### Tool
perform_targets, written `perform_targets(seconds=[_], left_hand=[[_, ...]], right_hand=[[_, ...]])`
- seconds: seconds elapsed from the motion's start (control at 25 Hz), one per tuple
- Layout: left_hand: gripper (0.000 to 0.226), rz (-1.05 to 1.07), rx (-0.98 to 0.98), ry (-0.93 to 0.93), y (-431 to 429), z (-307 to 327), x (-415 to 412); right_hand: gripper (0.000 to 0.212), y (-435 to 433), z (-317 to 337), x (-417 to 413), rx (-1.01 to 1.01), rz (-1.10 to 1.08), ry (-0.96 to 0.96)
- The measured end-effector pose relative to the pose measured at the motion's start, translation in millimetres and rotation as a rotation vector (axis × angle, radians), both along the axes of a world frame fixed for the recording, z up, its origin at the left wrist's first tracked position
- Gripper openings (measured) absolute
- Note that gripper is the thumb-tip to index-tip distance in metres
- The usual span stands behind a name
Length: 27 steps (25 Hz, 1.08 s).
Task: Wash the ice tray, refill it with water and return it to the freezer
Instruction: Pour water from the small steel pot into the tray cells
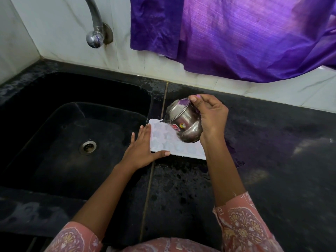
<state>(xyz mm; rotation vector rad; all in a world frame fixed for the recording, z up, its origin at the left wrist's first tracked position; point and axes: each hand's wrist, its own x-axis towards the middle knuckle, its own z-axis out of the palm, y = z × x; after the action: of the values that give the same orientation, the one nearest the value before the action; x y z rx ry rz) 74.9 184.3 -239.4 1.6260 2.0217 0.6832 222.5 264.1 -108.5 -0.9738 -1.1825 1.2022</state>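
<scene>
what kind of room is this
Most likely a home kitchen: a black sink set into a dark stone counter, a tap on the tiled wall above it, and a steel pot tipped over an ice tray.

Tilted steel pot [183, 122] is hiding far-right cells of ice tray [183, 151]; tap [95, 17] is running off top edge, spout unseen.

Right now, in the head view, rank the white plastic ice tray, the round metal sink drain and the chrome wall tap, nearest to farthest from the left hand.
1. White plastic ice tray: touched by the left hand, at its right.
2. Round metal sink drain: to its left, down in the black basin.
3. Chrome wall tap: far up on the back wall.
</scene>
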Motion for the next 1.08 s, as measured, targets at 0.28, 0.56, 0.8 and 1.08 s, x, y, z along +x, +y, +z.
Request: perform_targets(seconds=[0.28,0.56,0.8,1.08], left_hand=[[0.115,-0.001,-0.009,-0.002,0.3,0.2,0.0],[0.115,0.004,-0.001,-0.010,-0.7,0.7,0.3],[0.119,0.009,-0.004,-0.008,-0.2,0.4,-0.7],[0.123,0.006,0.031,-0.018,0.4,-1.0,-1.3]], right_hand=[[0.015,-0.8,2.1,0.2,-0.005,-0.002,0.024],[0.009,0.6,-1.0,3.0,-0.075,-0.003,0.145],[0.006,4.5,4.1,20.1,-0.086,-0.006,0.299],[0.008,5.1,2.7,74.2,-0.058,-0.122,0.237]])
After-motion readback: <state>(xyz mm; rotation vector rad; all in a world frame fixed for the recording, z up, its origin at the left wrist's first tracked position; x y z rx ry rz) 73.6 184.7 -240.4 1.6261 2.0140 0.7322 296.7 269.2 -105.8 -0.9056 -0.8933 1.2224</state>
